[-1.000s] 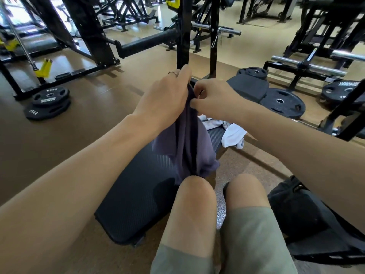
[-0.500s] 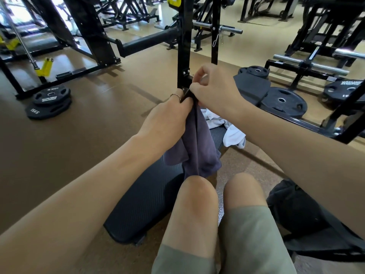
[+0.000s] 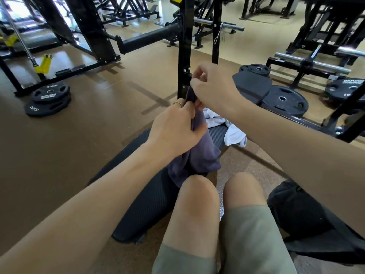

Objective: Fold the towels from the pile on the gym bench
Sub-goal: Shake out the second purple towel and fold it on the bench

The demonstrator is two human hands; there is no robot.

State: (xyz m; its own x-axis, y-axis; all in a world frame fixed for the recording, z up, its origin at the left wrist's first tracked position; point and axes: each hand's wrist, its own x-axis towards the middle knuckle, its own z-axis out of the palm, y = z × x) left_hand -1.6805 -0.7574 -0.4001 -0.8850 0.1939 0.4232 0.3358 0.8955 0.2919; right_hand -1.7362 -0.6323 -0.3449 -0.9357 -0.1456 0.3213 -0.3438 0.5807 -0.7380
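Observation:
A dark purple towel hangs bunched above the black gym bench. My left hand grips the towel partway down its length. Higher up, my right hand pinches the towel's top edge. The towel's lower end drapes onto the bench beside my left knee. White towels lie in a loose pile at the far end of the bench, partly hidden behind my hands.
A black rack upright stands right behind my hands. Weight plates lie on the floor at the left, more plates at the right. A black bag sits by my right knee.
My left hand has slid down the towel while my right hand rose with the top edge. The towel is now stretched longer between the two hands.

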